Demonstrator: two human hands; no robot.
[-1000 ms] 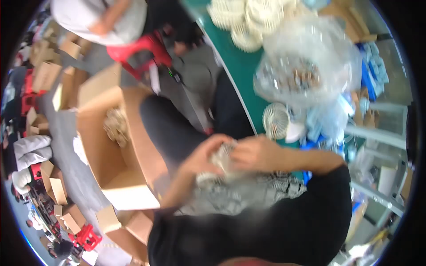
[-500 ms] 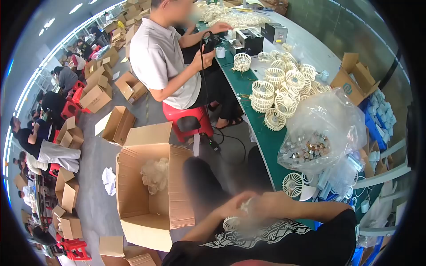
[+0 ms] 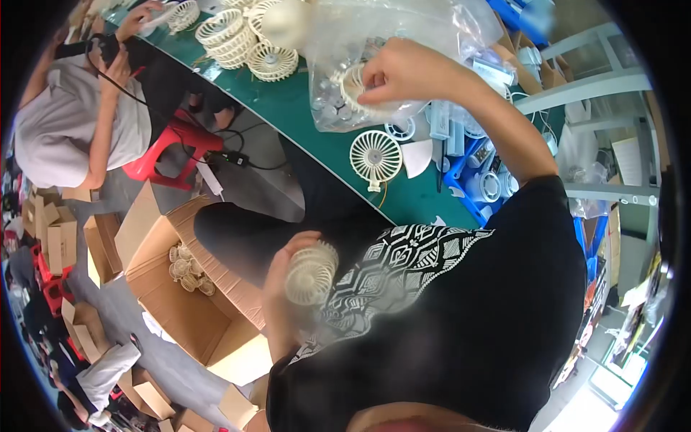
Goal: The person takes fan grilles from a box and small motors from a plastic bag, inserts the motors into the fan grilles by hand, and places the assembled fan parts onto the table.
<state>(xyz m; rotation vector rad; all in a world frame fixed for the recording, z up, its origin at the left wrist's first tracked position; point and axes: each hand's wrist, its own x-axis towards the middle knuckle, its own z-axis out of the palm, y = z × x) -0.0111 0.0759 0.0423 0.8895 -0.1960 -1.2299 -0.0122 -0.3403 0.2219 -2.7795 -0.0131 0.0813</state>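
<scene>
Fan cage [image 3: 311,275] rests in left hand [image 3: 275,282], right hand [image 3: 404,72] now apart.

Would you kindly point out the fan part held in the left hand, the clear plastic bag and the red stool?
Fan part [image 3: 311,277]: head view, on its round slatted body.
Clear plastic bag [image 3: 425,23]: head view, on its crumpled film.
Red stool [image 3: 165,147]: head view, on its seat.

A factory assembly workshop: a green table [image 3: 306,111] with cream fan cages [image 3: 273,63] heaped near its long edge, a bag [image 3: 410,25] of small parts and a blue tray [image 3: 461,175]; a co-worker [image 3: 57,137] on a red stool [image 3: 160,153] at that edge; open cartons [image 3: 162,295] on the grey floor [image 3: 186,378].
</scene>
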